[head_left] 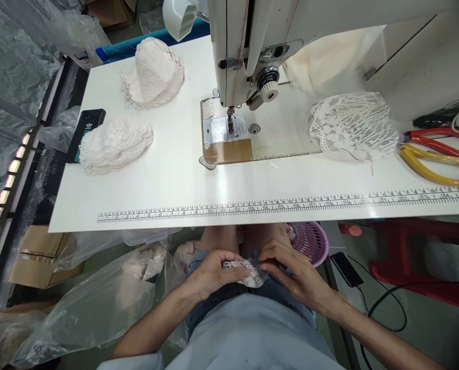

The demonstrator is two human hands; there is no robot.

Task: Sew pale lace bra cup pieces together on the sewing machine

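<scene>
From the head camera, all the action is down in the lap, just below the near edge of the white sewing table (167,185). The left hand (218,272) has it: thumb on top, fingers curled behind, gripping a small white lace piece (250,275). And there's the right hand (291,267) on the other side, thumb and fingers bent inward, tips right up at the lace piece's sheer, greyish end; whether they pinch it, I can't tell.

So the lace piece sits between the two hands, its dotted trim facing up, one end tucked under the left thumb, the other by the right fingertips, with the denim shorts (198,262) beneath.

Up on the table, straight ahead, stands the sewing machine (233,56), red thread running down its head above the metal needle plate (223,128). Over to the left, a stack of white lace (115,146) partly covers a dark phone case (88,123), and behind it rises a rounded white bundle (154,72) with red thread ends sticking out. On the right, another lace heap (352,126) lies near the red and yellow scissor handles (437,159). A printed ruler (291,205) runs along the near edge, and below it, beside the person's right leg, there's a purple basket (322,246).
</scene>
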